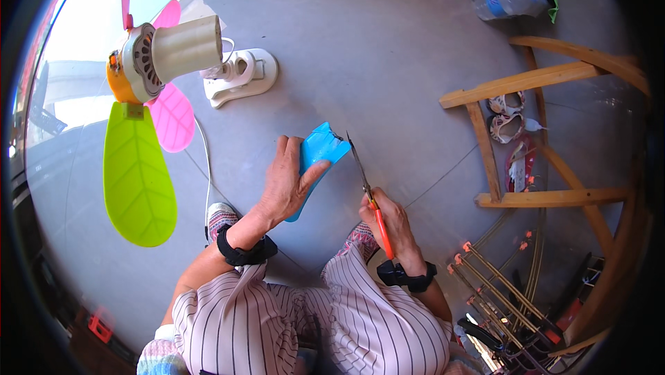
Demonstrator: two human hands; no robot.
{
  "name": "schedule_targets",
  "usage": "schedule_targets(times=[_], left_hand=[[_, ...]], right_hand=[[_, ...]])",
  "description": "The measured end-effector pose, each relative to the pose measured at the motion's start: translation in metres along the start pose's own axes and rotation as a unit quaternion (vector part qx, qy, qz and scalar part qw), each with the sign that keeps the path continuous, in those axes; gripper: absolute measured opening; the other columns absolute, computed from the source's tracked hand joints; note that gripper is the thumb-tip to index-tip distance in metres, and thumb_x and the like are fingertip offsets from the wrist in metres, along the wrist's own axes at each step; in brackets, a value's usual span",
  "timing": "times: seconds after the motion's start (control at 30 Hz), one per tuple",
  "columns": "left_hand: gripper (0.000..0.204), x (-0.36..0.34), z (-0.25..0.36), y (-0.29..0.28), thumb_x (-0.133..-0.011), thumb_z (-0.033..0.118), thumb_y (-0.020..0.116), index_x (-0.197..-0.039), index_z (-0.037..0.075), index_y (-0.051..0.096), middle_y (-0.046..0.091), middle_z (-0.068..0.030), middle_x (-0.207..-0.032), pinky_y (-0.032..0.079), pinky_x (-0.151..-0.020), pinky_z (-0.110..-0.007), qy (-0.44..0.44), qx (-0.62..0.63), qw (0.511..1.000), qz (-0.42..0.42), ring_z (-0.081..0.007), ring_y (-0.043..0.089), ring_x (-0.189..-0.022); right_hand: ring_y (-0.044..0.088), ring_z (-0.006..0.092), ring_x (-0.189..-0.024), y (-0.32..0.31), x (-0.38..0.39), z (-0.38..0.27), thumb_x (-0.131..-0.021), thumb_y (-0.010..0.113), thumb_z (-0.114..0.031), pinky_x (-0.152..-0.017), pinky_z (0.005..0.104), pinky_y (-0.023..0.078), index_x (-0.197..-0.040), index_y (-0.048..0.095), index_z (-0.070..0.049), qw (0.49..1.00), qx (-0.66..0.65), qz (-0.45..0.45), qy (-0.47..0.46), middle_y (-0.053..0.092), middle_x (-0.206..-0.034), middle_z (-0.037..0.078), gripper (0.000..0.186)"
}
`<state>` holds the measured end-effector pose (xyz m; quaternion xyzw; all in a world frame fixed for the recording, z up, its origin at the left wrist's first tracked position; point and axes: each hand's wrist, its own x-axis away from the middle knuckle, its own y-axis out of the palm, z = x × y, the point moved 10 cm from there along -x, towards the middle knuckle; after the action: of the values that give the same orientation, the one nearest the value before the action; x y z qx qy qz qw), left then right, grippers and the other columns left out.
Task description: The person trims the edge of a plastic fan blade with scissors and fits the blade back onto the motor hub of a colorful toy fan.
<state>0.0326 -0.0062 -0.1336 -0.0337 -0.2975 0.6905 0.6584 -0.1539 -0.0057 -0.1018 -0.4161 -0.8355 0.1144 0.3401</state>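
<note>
Gripping a blue plastic piece (321,148) at the centre of the frame, the left hand (284,177) lays its thumb across the front; whether the piece is hollow cannot be told. Just to the right and lower, the right hand (393,226) is closed around red-handled scissors (379,220), their tips beside the piece's upper right corner. In the upper right, clear plastic bottles (511,0) with blue labels lie together, their contents too unclear to make out. A multicoloured fan (181,49) fills the upper left.
</note>
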Motion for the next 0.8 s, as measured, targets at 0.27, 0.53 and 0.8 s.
schedule_targets(times=[0.27,0.53,0.8], left_hand=[[0.049,0.001,-0.007,0.006,-0.075,0.04,0.071,-0.091,-0.003,0.053,0.058,-0.0129,-0.071,0.047,-0.058,-0.034,-0.091,0.194,0.976,-0.04,-0.0216,0.058,-0.065],[0.045,0.006,-0.001,0.016,-0.067,0.028,0.08,-0.092,-0.001,0.054,0.059,-0.006,-0.076,0.047,-0.061,-0.026,-0.091,0.214,0.969,-0.084,-0.0118,0.056,-0.068],[0.047,0.007,0.003,0.024,-0.064,0.021,0.08,-0.093,-0.003,0.053,0.058,-0.0085,-0.078,0.049,-0.061,-0.03,-0.107,0.24,0.952,-0.155,-0.0141,0.056,-0.068]], right_hand=[[0.058,0.0363,-0.069,0.006,0.004,0.014,-0.083,0.058,-0.04,-0.061,0.0422,0.045,-0.093,0.047,-0.003,0.999,0.023,-0.01,0.039,0.056,-0.072,0.015,0.039],[0.056,0.0347,-0.07,0.005,-0.003,0.007,-0.083,0.059,-0.036,-0.062,0.0424,0.044,-0.093,0.047,-0.004,0.999,0.023,-0.002,0.037,0.054,-0.074,0.015,0.036],[0.057,0.0332,-0.069,0.003,-0.002,0.008,-0.083,0.058,-0.041,-0.062,0.0414,0.044,-0.091,0.048,-0.003,0.999,0.029,-0.008,0.041,0.054,-0.074,0.014,0.04]])
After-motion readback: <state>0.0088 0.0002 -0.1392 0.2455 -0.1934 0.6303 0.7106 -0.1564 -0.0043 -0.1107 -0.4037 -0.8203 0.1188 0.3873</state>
